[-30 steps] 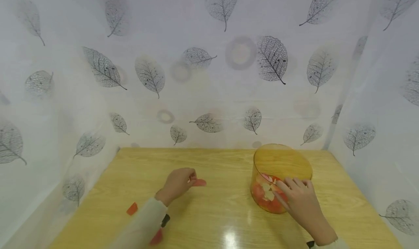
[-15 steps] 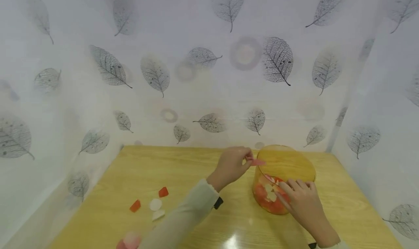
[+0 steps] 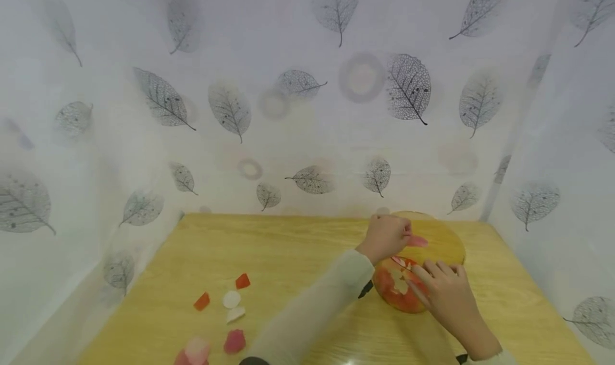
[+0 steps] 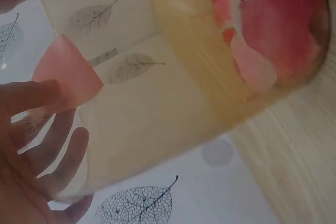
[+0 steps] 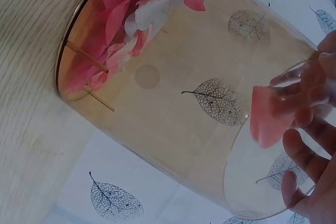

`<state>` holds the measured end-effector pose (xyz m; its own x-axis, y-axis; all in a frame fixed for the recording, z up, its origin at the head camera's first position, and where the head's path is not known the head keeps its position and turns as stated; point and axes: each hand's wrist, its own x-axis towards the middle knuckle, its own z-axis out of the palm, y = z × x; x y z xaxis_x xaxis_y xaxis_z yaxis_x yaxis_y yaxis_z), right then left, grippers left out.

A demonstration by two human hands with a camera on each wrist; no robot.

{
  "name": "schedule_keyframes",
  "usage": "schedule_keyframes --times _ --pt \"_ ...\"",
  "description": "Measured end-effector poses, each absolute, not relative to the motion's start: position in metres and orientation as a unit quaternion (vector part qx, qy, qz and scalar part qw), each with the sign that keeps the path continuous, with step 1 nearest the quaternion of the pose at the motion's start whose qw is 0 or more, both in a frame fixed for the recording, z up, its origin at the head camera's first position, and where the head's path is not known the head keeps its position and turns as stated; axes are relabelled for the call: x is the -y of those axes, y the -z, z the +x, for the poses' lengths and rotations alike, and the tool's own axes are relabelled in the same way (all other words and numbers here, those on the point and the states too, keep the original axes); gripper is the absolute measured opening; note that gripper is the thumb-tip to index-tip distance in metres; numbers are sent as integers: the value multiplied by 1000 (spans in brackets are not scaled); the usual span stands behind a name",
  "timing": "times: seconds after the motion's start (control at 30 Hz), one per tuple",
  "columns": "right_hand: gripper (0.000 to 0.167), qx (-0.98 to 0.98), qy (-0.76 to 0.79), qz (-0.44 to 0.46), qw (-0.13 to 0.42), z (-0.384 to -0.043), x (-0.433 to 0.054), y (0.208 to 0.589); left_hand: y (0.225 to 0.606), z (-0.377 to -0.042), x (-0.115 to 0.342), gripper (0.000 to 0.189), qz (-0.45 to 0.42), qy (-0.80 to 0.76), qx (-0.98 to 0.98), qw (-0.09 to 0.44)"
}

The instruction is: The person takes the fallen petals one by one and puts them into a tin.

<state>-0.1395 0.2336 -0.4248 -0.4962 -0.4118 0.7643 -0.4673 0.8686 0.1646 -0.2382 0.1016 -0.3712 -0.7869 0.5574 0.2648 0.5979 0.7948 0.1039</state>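
Note:
A see-through amber container (image 3: 447, 237) stands on the table at the right in the head view, a heap of red, pink and white petals (image 5: 149, 14) at its bottom. Between thumb and fingers my left hand (image 3: 388, 237) pinches a pink petal (image 4: 68, 72), held over the container's wide mouth. In the left wrist view the petal's broad end points upward, away from the fingertips. My right hand (image 3: 447, 295) grips the container's near rim, fingers bent over the edge and thumb along the outside. Its palm is hidden from the head camera.
Loose pieces lie at the table's left: a red petal (image 3: 202, 301), another red petal (image 3: 242, 280), a white petal (image 3: 231, 299), a cream petal (image 3: 235, 315), a deep pink petal (image 3: 234, 342) and overlapping pink petals (image 3: 194, 351). Leaf-printed sheets (image 3: 298, 130) enclose the wooden table (image 3: 283, 247).
From the table's middle, my left hand has carried the pink petal right and up to the container's mouth. Its sleeve has uncovered petals at the left. My right hand stays on the rim.

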Motion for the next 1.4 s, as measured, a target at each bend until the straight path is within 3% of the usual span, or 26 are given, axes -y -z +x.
schedule_keyframes --times 0.3,0.63,0.8,0.93,1.07,1.23,1.4 --pt "60 868 -34 254 426 -139 -235 427 378 -244 -115 7 -278 101 950 97" --pt "59 867 -28 255 428 -137 -238 424 384 -244 -116 7 -296 107 940 131" --pt "60 866 -25 253 430 -138 -238 426 382 -242 -106 10 -331 133 916 182" --pt "60 868 -21 254 427 -138 -235 428 380 -238 -85 12 -368 134 890 236" --pt "60 870 -23 251 424 -138 -232 428 375 -226 -52 10 -400 121 872 255" --pt "60 875 -26 246 416 -138 -232 429 369 -198 -3 11 -423 95 868 240" --pt "61 878 -21 240 413 -137 -233 427 376 -169 45 13 -438 78 876 188"
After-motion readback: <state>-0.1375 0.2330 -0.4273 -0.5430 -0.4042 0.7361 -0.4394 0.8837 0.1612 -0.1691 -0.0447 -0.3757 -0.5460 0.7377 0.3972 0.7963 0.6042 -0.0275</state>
